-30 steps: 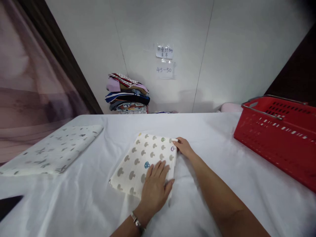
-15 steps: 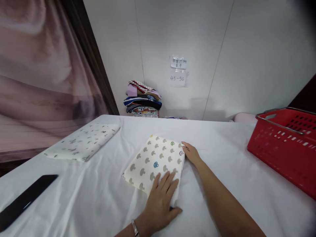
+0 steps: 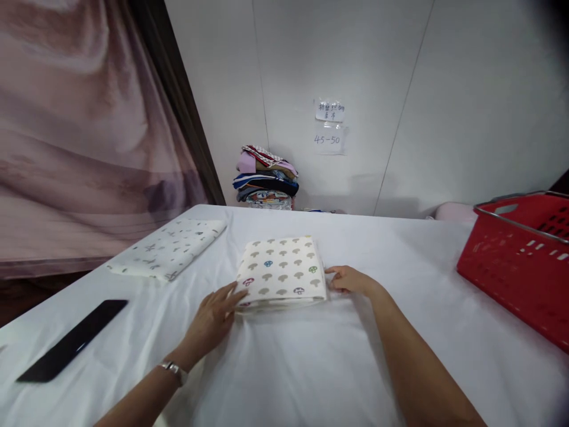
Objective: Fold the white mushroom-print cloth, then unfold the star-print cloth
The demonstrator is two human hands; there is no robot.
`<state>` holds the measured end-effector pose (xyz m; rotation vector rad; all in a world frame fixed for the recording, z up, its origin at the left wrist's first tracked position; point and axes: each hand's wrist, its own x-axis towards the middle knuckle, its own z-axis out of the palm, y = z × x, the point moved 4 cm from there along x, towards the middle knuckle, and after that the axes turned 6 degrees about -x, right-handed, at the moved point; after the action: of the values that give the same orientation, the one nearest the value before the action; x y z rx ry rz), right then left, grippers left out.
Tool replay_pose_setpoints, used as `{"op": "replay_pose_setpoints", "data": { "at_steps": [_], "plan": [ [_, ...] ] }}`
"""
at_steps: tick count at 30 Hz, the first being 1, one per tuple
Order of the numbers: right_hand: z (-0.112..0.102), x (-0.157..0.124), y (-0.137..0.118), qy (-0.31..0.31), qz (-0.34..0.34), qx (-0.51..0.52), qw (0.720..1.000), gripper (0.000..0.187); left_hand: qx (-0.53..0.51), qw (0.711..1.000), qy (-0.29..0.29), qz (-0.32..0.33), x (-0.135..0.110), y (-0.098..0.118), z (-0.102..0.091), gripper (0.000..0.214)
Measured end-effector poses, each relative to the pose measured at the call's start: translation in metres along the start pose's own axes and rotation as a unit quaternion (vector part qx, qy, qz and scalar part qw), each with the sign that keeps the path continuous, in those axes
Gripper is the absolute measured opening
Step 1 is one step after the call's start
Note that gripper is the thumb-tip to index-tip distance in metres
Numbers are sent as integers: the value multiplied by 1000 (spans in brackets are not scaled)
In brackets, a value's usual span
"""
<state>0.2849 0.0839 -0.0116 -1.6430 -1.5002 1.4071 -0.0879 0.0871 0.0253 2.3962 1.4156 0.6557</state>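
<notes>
A folded white cloth printed with grey mushrooms and a few coloured ones lies on the white-covered table, its layered front edge facing me. My left hand, with a bracelet at the wrist, rests its outstretched fingertips on the cloth's near left corner. At the right edge, my right hand touches the cloth with an extended index finger; its other fingers are bent beneath. Neither hand visibly grips the fabric. Farther left lies another folded white cloth with small grey-green prints.
A black phone-like slab lies on the table at the left. A red basket with a metal handle stands at the right. Behind the table are a stack of folded fabrics and wall notes. A pink curtain hangs left.
The mushroom cloth has been turned so its front edge faces me. My left hand has moved from its top to the near left corner; my right hand stays at the right side.
</notes>
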Motion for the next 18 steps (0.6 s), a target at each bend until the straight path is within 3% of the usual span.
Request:
{"op": "replay_pose_setpoints", "data": {
  "at_steps": [2,5,7,11,14,18],
  "plan": [
    [6,3,-5,54,6,15,998,46,-110,987,13,-112,3,-12,-4,46],
    [18,7,-12,107,10,34,994,45,-266,933,18,-243,6,-11,-2,53],
    [25,7,-16,122,-1,37,992,57,-328,899,17,-290,10,-7,-2,57],
    [32,7,-23,166,-26,-33,985,71,-401,857,10,-323,18,-2,-4,59],
    [34,6,-26,187,-42,-93,977,68,-377,859,-6,-346,22,-3,0,62],
    [37,6,-25,131,-36,-45,990,79,-257,908,40,-328,30,-11,3,59]
  ]
}}
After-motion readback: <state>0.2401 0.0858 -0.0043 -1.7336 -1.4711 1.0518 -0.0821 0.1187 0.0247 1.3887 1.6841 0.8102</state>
